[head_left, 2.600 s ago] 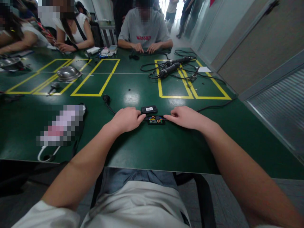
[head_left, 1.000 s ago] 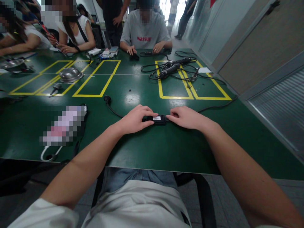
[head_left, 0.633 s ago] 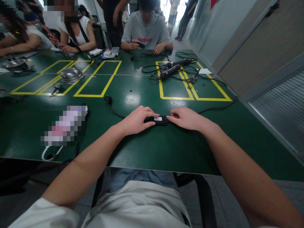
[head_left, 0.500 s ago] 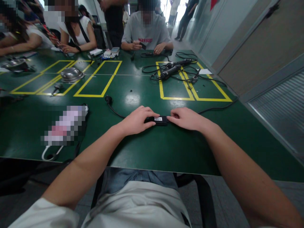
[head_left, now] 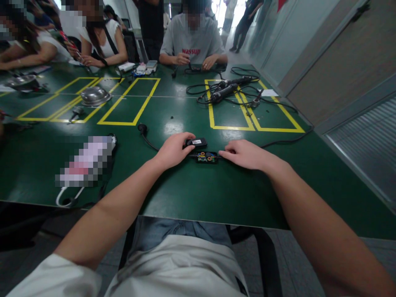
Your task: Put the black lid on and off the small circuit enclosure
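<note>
My left hand grips a black plastic cover with a white label, between thumb and fingers. The cover is lifted off and tilted just behind the lower half of a small black case. That half lies open on the table, with a green circuit board and copper-coloured coils showing inside. At its right end, my right hand has its fingers curled, thumb and forefinger closed at the black cable. The grip itself is partly hidden. From the left side, a cord runs behind my left hand to a black plug.
Black corded handheld tools lie tangled inside yellow tape outlines on the green table. A metal bowl-shaped part is at the back left. A blurred-out phone-like object lies left of my arm. Other people sit across the table.
The labelled cover has come off the case and moved up and back with my left hand, exposing the circuit board. My right hand has barely moved.
</note>
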`<state>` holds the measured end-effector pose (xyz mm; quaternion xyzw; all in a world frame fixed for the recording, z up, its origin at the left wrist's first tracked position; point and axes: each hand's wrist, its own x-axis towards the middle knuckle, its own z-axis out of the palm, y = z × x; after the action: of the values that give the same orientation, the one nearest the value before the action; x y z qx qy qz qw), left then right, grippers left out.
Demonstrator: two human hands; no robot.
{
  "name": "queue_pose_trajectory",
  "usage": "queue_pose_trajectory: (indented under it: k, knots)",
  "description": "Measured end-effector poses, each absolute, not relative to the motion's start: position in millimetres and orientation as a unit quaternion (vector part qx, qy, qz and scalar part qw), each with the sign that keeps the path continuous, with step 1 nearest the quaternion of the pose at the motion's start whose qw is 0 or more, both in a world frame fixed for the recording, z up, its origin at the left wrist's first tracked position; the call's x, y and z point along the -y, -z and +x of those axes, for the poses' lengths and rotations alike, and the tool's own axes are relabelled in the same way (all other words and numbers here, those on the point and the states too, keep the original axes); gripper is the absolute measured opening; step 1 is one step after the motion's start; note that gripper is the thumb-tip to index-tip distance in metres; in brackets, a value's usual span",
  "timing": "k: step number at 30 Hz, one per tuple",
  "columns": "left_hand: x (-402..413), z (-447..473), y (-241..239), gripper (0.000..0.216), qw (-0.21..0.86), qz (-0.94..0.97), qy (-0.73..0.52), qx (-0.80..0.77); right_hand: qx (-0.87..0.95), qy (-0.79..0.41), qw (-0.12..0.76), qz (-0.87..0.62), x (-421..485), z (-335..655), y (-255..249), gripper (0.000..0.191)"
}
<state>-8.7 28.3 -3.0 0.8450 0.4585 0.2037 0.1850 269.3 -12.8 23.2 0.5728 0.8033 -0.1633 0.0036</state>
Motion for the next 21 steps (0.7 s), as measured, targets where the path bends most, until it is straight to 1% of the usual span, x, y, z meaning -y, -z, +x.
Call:
queue_pose_trajectory:
  k: [2, 4, 6, 7, 8, 11, 14, 17, 21]
  knots:
    - [-26.9, -7.8, 1.5, 0.032, 0.177, 0.849, -0.18, -0.464, -0.805, 0.159, 0.008, 0.571, 12.8, 269.0, -23.1, 0.053]
    - [-22.9, -7.1, -2.9, 0.035, 0.158, 0.848, -0.182, -0.472, -0.804, 0.157, 0.01, 0.574, 13.0, 268.5, -23.1, 0.053]
    - [-17.9, -7.0, -9.4, 0.033, 0.126, 0.838, -0.189, -0.496, -0.8, 0.155, 0.009, 0.579, 13.3, 267.8, -22.9, 0.053]
    - [-15.9, -7.4, -12.9, 0.03, 0.106, 0.836, -0.181, -0.508, -0.8, 0.153, 0.008, 0.581, 13.5, 267.5, -22.6, 0.052]
    - [-14.3, -7.8, -16.2, 0.032, 0.094, 0.842, -0.156, -0.509, -0.801, 0.149, 0.007, 0.58, 13.7, 267.1, -22.2, 0.052]
    - [-12.6, -8.9, -22.9, 0.05, 0.083, 0.862, -0.047, -0.498, -0.805, 0.139, 0.003, 0.576, 14.6, 266.0, -21.1, 0.054]
    - [-13.2, -8.3, -25.1, 0.06, 0.084, 0.859, 0.016, -0.504, -0.796, 0.136, 0.0, 0.59, 16.1, 264.2, -21.6, 0.057]
    - [-13.6, -7.4, -26.1, 0.065, 0.088, 0.851, 0.028, -0.517, -0.781, 0.137, 0.002, 0.61, 17.1, 262.5, -23.8, 0.057]
    - [-14.5, -8.3, -27.8, 0.064, 0.094, 0.847, 0.002, -0.523, -0.775, 0.139, -0.012, 0.616, 16.6, 263.4, -26.3, 0.056]
